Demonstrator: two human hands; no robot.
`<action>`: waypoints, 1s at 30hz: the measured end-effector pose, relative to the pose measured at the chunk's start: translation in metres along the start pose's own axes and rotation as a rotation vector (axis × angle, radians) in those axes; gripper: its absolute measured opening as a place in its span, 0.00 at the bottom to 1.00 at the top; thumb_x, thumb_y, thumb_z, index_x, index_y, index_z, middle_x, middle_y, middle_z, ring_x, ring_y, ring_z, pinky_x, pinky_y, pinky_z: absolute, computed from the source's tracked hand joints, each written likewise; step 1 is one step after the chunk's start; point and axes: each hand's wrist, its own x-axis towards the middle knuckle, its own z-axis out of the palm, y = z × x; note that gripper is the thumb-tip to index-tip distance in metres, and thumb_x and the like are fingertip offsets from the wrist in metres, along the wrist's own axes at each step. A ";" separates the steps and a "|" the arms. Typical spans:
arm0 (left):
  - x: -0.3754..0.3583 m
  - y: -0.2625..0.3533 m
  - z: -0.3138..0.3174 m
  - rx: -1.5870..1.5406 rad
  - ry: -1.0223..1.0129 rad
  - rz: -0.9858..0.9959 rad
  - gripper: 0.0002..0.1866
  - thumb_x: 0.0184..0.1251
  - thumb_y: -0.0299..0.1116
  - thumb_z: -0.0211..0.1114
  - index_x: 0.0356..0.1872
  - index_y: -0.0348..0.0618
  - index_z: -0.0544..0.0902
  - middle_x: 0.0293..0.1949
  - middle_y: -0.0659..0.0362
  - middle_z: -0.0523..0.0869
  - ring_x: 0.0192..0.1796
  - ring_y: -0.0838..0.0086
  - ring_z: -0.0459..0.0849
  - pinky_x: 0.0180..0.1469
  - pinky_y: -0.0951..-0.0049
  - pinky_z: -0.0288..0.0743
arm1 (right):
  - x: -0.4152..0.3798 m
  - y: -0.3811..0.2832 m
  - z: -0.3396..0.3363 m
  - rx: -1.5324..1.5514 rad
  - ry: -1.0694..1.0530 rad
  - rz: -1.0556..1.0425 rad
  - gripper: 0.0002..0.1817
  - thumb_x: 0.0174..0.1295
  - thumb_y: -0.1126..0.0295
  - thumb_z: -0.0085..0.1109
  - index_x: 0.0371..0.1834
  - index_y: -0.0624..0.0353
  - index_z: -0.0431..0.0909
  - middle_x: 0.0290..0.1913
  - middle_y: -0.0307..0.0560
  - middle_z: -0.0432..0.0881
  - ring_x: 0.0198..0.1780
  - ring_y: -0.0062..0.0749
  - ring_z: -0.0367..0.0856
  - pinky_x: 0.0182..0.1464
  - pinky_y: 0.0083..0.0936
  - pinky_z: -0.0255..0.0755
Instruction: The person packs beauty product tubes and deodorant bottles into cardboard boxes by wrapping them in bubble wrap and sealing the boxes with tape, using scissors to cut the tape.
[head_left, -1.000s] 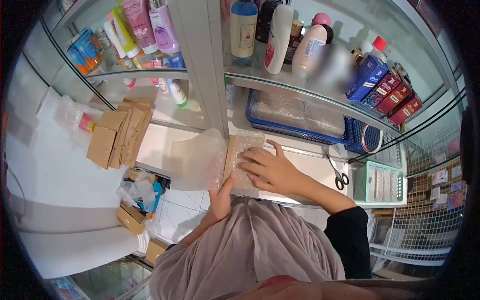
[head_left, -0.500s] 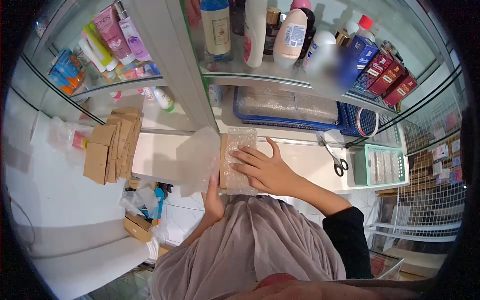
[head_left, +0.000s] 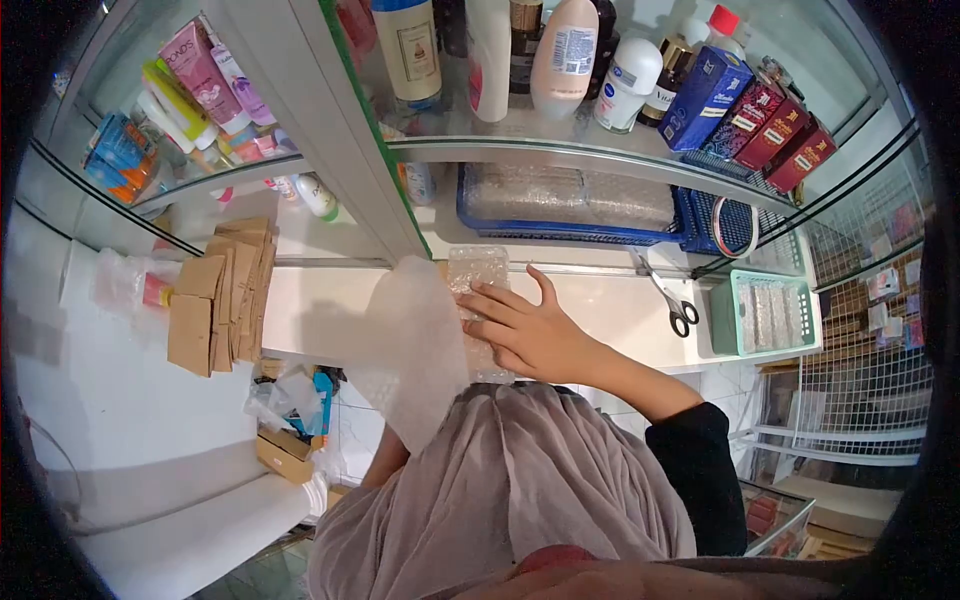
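Observation:
Bubble wrap lies over a flat brown piece at the counter's middle, close to my body. My right hand rests on it, palm down, with the thumb spread away from the fingers. A loose translucent sheet rises from the left side of the wrap and hangs over the counter's front edge. Behind that sheet my left hand is hidden; only the forearm shows below it, so I cannot make out what the fingers hold.
Folded cardboard is stacked on the left. Scissors and a green basket with wrapped items are on the right. Behind stands a blue basket of bubble-wrapped packs, under a glass shelf of bottles and boxes.
The loose sheet has swung right and spread over my left hand, which showed before. My right hand stays on the wrap. The view has shifted slightly.

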 end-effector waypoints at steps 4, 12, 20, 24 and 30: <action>0.036 0.081 -0.034 -0.673 0.060 -0.013 0.24 0.76 0.31 0.48 0.69 0.34 0.63 0.65 0.46 0.72 0.66 0.57 0.73 0.68 0.58 0.68 | 0.001 0.000 0.001 0.002 0.008 0.002 0.23 0.58 0.66 0.51 0.60 0.43 0.75 0.74 0.37 0.65 0.75 0.33 0.62 0.70 0.69 0.41; 0.070 0.117 -0.028 -1.083 -0.085 0.033 0.27 0.78 0.36 0.47 0.73 0.39 0.57 0.70 0.49 0.66 0.69 0.59 0.69 0.70 0.57 0.67 | 0.002 0.002 0.003 0.017 -0.011 0.005 0.24 0.59 0.65 0.51 0.61 0.41 0.75 0.74 0.37 0.64 0.76 0.35 0.59 0.70 0.69 0.40; 0.072 0.115 -0.016 -0.979 -0.376 0.045 0.30 0.80 0.41 0.46 0.77 0.45 0.51 0.74 0.51 0.59 0.73 0.61 0.65 0.72 0.56 0.66 | 0.000 0.004 0.003 0.043 -0.008 0.011 0.24 0.60 0.63 0.50 0.62 0.41 0.75 0.76 0.35 0.61 0.77 0.41 0.55 0.70 0.70 0.40; 0.066 0.152 -0.015 -0.807 -0.410 0.132 0.32 0.79 0.42 0.48 0.77 0.46 0.49 0.75 0.52 0.59 0.74 0.63 0.63 0.72 0.59 0.66 | 0.001 0.005 0.005 0.051 -0.025 0.013 0.24 0.60 0.63 0.49 0.62 0.41 0.75 0.77 0.35 0.60 0.78 0.41 0.53 0.71 0.69 0.39; 0.058 0.199 -0.021 -0.592 -0.396 0.258 0.33 0.78 0.44 0.50 0.77 0.45 0.52 0.74 0.51 0.60 0.75 0.61 0.61 0.75 0.56 0.58 | 0.002 0.004 0.005 0.074 -0.020 0.017 0.22 0.61 0.63 0.49 0.60 0.44 0.75 0.76 0.37 0.62 0.79 0.43 0.51 0.72 0.68 0.39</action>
